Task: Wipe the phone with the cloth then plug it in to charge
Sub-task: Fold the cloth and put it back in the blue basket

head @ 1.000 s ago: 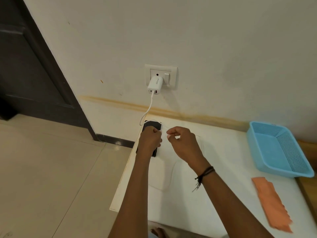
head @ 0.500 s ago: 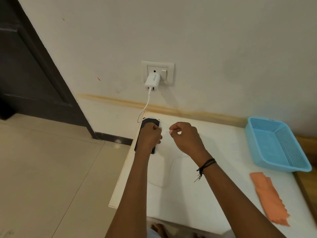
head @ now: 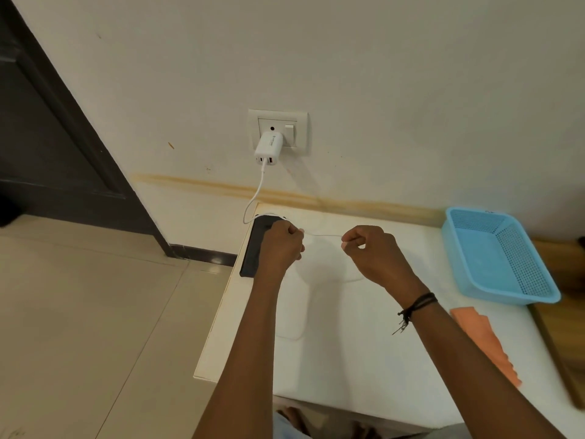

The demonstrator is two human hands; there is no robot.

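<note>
A black phone (head: 253, 248) lies at the far left corner of the white table (head: 348, 359), partly under my left hand (head: 280, 247), which is closed over its right side. A white charger (head: 268, 147) sits in the wall socket (head: 278, 122). Its thin white cable (head: 253, 198) drops to the table, loops past the phone's top and runs taut between my hands. My right hand (head: 370, 248) pinches the cable to the right of the phone. The orange cloth (head: 484, 340) lies flat on the table by my right forearm, held by neither hand.
A light blue mesh plastic basket (head: 500, 261) stands at the table's right, near the wall. The table's left edge drops to a beige tiled floor (head: 79, 312). A dark door (head: 41, 137) is at the far left. Bare feet show below the table's near edge.
My right hand has moved to the right, away from my left hand, drawing the white cable out between them. My left hand stays on the phone.
</note>
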